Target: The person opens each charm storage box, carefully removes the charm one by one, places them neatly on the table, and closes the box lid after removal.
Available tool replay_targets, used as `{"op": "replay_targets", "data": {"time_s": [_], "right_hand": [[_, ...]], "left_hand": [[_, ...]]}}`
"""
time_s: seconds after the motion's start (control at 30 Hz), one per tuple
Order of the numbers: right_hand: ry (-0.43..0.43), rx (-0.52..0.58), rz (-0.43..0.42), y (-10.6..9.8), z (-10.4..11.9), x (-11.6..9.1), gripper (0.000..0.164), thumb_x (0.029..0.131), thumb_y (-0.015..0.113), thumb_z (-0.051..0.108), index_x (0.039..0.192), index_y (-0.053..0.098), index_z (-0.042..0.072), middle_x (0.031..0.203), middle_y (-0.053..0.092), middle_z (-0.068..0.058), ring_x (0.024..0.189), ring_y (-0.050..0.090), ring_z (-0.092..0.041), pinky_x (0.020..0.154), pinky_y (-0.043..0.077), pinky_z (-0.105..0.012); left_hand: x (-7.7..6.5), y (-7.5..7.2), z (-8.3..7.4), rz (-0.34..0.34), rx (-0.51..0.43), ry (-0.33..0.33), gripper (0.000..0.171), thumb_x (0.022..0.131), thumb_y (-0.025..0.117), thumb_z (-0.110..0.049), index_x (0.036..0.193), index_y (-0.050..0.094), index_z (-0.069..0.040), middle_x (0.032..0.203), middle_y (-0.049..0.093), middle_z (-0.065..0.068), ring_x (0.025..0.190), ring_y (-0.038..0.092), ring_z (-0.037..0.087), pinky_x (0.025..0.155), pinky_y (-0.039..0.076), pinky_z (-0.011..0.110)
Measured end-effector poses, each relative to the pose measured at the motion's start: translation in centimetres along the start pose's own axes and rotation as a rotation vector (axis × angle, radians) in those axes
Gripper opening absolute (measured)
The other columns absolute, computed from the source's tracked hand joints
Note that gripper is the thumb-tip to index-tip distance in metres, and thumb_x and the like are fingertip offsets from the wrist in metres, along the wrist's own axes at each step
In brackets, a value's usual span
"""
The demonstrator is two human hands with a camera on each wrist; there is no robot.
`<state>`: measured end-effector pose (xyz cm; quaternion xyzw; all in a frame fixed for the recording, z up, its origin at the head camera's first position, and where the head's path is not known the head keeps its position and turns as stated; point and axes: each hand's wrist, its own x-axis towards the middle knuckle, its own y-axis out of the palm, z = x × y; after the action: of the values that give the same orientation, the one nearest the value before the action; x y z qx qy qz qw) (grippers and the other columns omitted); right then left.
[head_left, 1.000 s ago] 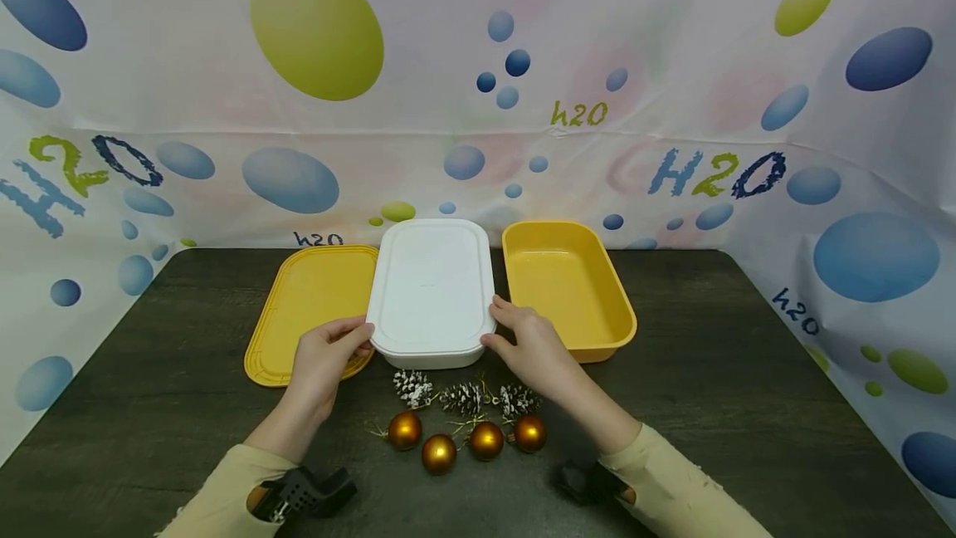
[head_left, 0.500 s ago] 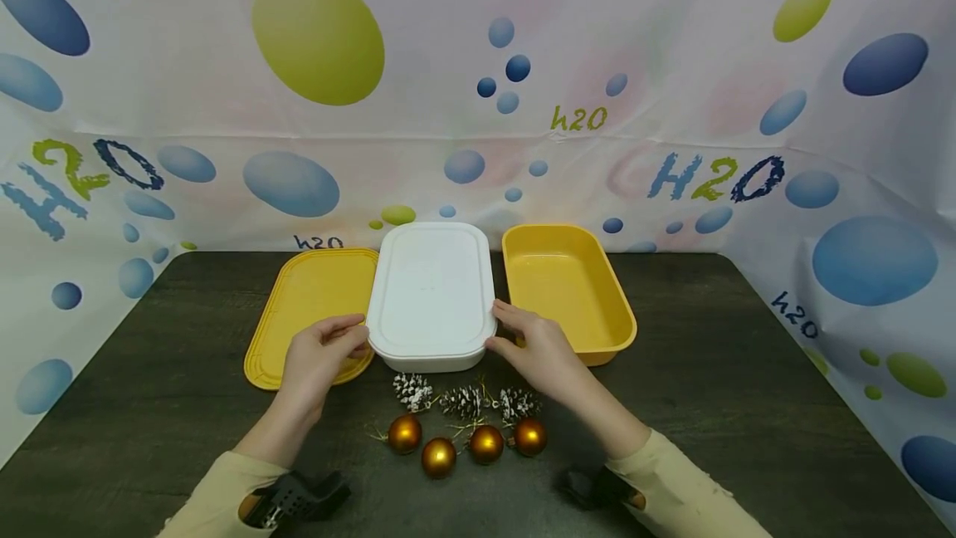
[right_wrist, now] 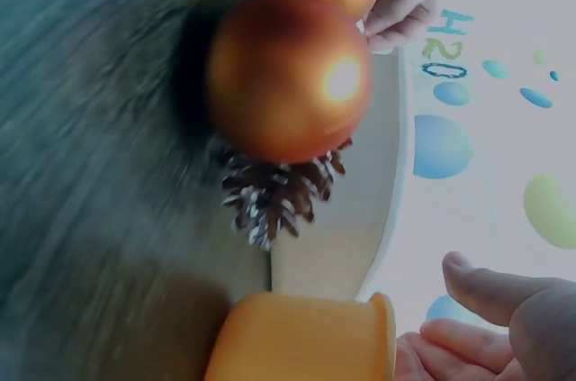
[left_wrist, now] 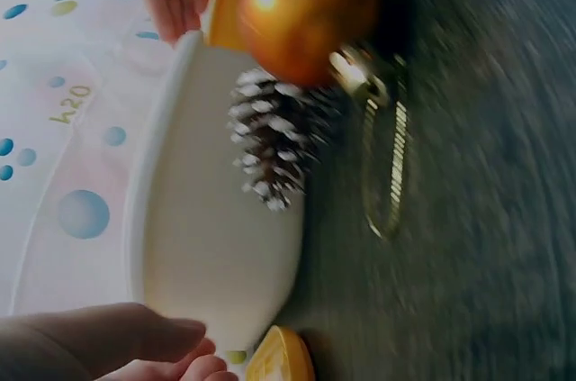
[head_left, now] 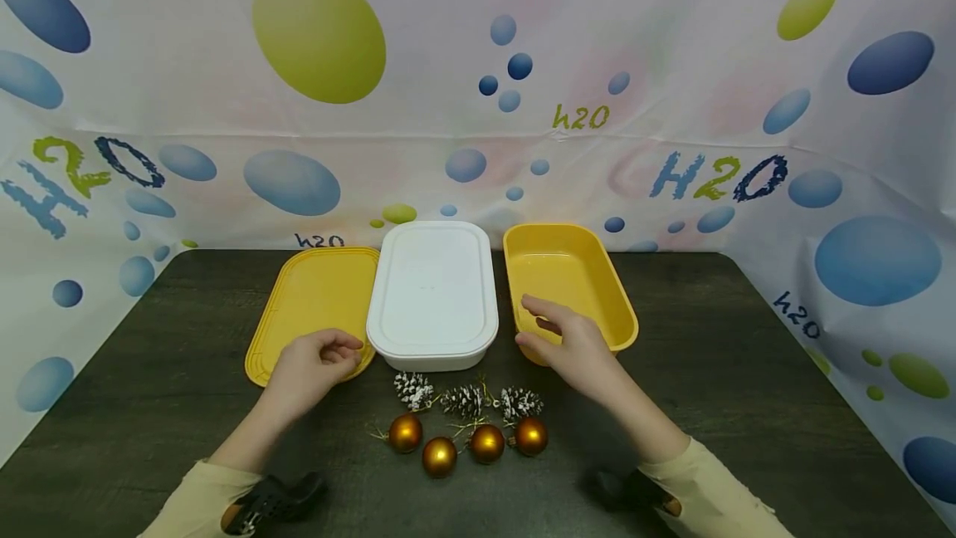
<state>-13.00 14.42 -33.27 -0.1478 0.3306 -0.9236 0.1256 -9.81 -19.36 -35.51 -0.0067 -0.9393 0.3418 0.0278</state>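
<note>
A white container (head_left: 433, 293) with its white lid on stands between a yellow lid (head_left: 321, 289) and an open yellow container (head_left: 563, 272). My left hand (head_left: 315, 364) hangs over the near right corner of the yellow lid, fingers loosely curled and holding nothing. Above the near left corner of the yellow container is my right hand (head_left: 571, 347), its thumb and fingers spread apart with nothing between them. In the left wrist view, my left thumb (left_wrist: 135, 331) is beside the white container's side (left_wrist: 216, 192).
Several snow-tipped pine cones (head_left: 461, 399) lie in a row before the white container. Nearer still are several golden-orange ball ornaments (head_left: 439, 457) with gold loops. A patterned cloth backdrop (head_left: 463, 90) rises behind the dark table (head_left: 747, 397).
Both hands have come away from the white container's sides, the left moving left and toward me, the right moving right. The containers, pine cones and balls stay put.
</note>
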Motion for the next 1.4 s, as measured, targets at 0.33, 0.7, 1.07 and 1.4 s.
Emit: {"op": "replay_targets", "data": {"time_s": [0.33,0.7,1.07,1.4], "right_hand": [[0.05,-0.052,-0.013,-2.3,-2.0,-1.0,0.057,0.086,0.072,0.023,0.136,0.053,0.002,0.135,0.053,-0.017,0.119,0.053,-0.036,0.096,0.044,-0.05],[0.13,-0.219,-0.036,-5.7,-4.1,-2.3,0.078,0.081,0.076,0.038,0.141,0.044,0.0,0.142,0.041,-0.024,0.127,0.036,-0.046,0.1,0.032,-0.063],[0.151,-0.256,-0.015,-6.7,-6.1,-2.8,0.091,0.078,0.078,0.041,0.142,0.037,-0.008,0.15,0.029,-0.025,0.131,0.028,-0.049,0.1,0.028,-0.066],[0.188,-0.249,0.017,-6.7,-7.0,-3.1,0.097,0.079,0.075,0.044,0.145,0.028,-0.009,0.152,0.022,-0.026,0.134,0.026,-0.048,0.102,0.03,-0.062]], "left_hand": [[-0.1,0.3,0.6,0.05,0.171,0.089,0.009,0.077,0.075,-0.004,0.084,0.069,-0.002,0.072,0.06,-0.001,0.066,0.054,0.012,0.058,0.047,0.028],[0.2,0.6,0.8,0.101,0.234,0.052,0.009,0.075,0.074,-0.001,0.077,0.066,-0.005,0.069,0.056,-0.001,0.065,0.051,0.014,0.06,0.045,0.031],[0.3,1.0,1.1,0.094,0.277,0.093,0.016,0.075,0.071,0.005,0.071,0.061,-0.007,0.063,0.053,-0.001,0.059,0.048,0.014,0.055,0.043,0.031],[0.2,0.5,0.8,0.082,0.315,0.082,0.016,0.074,0.071,0.002,0.071,0.058,-0.006,0.065,0.051,0.001,0.058,0.045,0.016,0.054,0.04,0.031]]}}
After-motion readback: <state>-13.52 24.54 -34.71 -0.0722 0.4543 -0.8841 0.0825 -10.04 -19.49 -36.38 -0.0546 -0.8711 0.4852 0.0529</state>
